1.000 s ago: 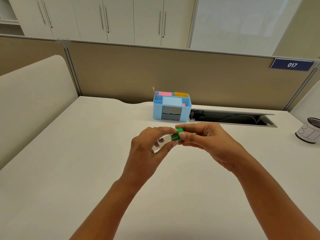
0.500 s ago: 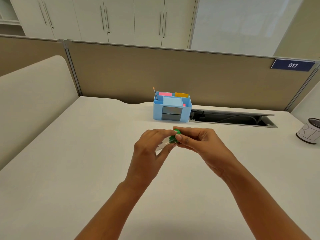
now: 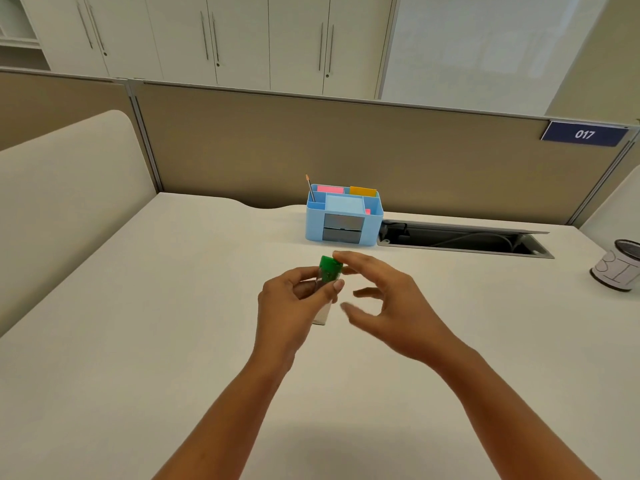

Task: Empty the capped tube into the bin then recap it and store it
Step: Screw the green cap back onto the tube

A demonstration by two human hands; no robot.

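Tube (image 3: 323, 289), green cap (image 3: 330, 266) on, stands upright at frame centre, gripped by the left hand (image 3: 291, 303) to steady it; right hand (image 3: 384, 306) hovers spread and empty beside the cap, over the worktop (image 3: 173, 306).

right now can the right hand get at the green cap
Probably yes: the left hand holds the tube upright, its green cap exposed, and the open right hand has a fingertip right beside it.

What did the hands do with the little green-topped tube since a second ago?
The left hand tipped the tube upright, green cap on top. The right hand, which pinched the cap before, opened; one fingertip is still at the cap. The left hand kept holding the tube. The blue organizer and the bin stayed put.
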